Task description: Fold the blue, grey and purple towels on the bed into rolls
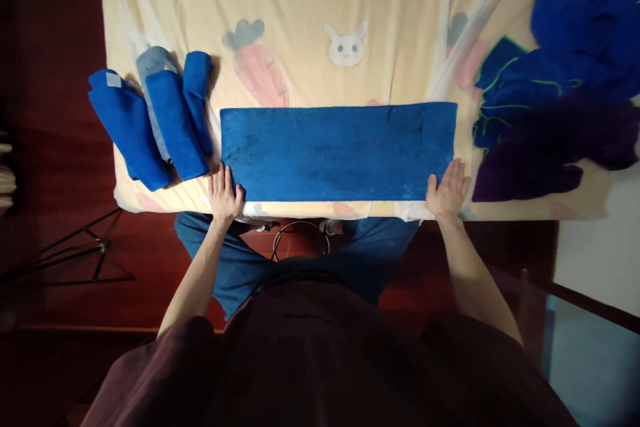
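A blue towel point(337, 152) lies flat as a long rectangle along the near edge of the bed, with a few dark stains on it. My left hand point(225, 193) rests flat at its lower left corner, fingers stretched out and pointing away from me. At the lower right corner my right hand point(449, 189) lies the same way, thumb on the cloth and fingers spread along the side edge. Neither hand grips the towel; both only touch its ends.
Several rolled towels, blue point(177, 123) and grey point(155, 60), lie at the left. Crumpled blue cloths point(585, 40) and a dark purple cloth point(530, 173) are heaped at the right. A yellow rabbit-print sheet point(310, 40) lies underneath. A black tripod leg point(100, 247) stands on the floor at left.
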A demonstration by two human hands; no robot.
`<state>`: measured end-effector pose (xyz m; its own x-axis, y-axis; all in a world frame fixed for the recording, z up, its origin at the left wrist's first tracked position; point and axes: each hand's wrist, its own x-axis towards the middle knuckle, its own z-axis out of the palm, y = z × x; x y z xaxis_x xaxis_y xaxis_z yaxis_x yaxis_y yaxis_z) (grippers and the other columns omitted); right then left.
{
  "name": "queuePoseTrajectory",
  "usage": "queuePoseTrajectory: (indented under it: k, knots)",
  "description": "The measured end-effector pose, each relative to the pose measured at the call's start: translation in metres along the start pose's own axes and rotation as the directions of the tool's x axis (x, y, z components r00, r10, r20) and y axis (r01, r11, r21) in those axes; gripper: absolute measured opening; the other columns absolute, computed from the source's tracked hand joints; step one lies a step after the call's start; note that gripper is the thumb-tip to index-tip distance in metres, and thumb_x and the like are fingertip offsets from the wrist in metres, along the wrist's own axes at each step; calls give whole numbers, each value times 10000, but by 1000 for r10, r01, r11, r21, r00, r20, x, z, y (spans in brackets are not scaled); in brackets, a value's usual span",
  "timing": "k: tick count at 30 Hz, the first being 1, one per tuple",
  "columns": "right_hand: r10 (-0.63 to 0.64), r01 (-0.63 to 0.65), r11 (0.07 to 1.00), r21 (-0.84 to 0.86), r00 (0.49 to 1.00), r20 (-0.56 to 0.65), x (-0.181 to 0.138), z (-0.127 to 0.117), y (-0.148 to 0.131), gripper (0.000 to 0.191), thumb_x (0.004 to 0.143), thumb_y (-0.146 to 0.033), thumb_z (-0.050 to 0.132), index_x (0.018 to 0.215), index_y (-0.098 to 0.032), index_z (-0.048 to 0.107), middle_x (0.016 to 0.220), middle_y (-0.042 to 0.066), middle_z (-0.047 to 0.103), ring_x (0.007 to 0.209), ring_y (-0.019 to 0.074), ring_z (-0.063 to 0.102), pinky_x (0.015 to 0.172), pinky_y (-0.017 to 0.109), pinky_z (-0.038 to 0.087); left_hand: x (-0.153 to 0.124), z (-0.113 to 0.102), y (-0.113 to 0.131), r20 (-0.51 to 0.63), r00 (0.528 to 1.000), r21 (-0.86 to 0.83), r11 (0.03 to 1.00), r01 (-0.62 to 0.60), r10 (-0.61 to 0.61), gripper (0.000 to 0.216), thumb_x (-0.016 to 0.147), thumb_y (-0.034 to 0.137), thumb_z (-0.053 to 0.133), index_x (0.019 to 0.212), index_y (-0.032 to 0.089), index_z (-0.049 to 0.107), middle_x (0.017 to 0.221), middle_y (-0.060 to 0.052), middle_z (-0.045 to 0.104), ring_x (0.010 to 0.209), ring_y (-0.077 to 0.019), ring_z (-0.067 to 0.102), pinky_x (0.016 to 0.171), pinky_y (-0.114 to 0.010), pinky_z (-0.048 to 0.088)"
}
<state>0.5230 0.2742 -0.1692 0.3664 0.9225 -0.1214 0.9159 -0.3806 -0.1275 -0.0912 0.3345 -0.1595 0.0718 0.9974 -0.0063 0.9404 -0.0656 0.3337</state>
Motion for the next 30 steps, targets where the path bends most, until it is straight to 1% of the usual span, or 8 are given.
queuePoseTrajectory:
  k: [3,6,10,13,18,23,26,30]
  knots:
    - [-10,9,999,-31,1000,-12,8,-14,-17,696,1054,-413,252,1632,-32,184,1707,233,165,1606,331,94,1252,665,134,15,-12,18,37,995,-28,995,-91,92,675,1017,413,365,1602,77,353,1707,-166,200,1602,-296,129,1303,-520,108]
    - [-101,99,995,-21,992,-80,27,-20,-58,699,1038,-407,326,1634,-60,208,1717,216,139,1607,345,75,1253,673,110,50,-13,46,42,984,-59,983,-173,176,667,1019,431,396,1606,117,363,1717,-132,188,1607,-288,87,1306,-528,81]
    - [-238,240,970,35,970,-51,58,-3,-129,675,1042,-410,318,1645,-126,211,1728,164,149,1607,321,103,1261,644,139,106,11,71,82,971,-81,973,-216,223,680,1017,500,407,1594,141,392,1716,-116,205,1609,-308,27,1294,-579,49]
    - [-276,276,959,56,961,-14,73,16,-159,659,1055,-438,286,1646,-152,221,1731,139,159,1609,305,104,1267,629,133,133,26,65,77,977,-83,978,-191,198,717,1004,554,421,1581,130,411,1715,-117,207,1607,-313,-42,1285,-607,0]
    - [-236,236,971,39,972,-1,94,21,-136,693,1065,-501,289,1654,-150,189,1734,137,136,1615,283,92,1273,606,124,156,23,28,47,993,-104,989,-105,110,810,1007,656,282,1538,65,440,1727,-83,166,1562,-196,-251,1289,-527,-107]
    - [1,1,996,-90,1000,23,128,8,-96,687,1091,-437,88,1644,-29,87,1722,220,3,1622,244,27,1252,595,110,165,24,11,36,992,-90,989,-114,118,1047,957,677,-77,1354,-83,525,1725,-73,98,1383,-131,-500,1209,-522,-229]
    - [117,-112,975,-191,993,15,141,8,-90,706,1066,-406,-67,1610,38,-5,1689,250,-138,1617,175,-25,1239,555,121,164,28,11,14,996,-100,992,-84,86,1038,950,697,-68,1460,-55,433,1730,-40,53,1424,-133,-462,1241,-531,-168]
    - [193,-180,924,-338,981,7,145,9,-89,706,1061,-460,-73,1606,-11,-64,1675,205,-183,1615,169,13,1231,498,181,163,30,9,24,998,-74,996,-58,60,935,995,688,105,1586,-31,197,1735,-85,22,1577,-151,-199,1285,-515,-10]
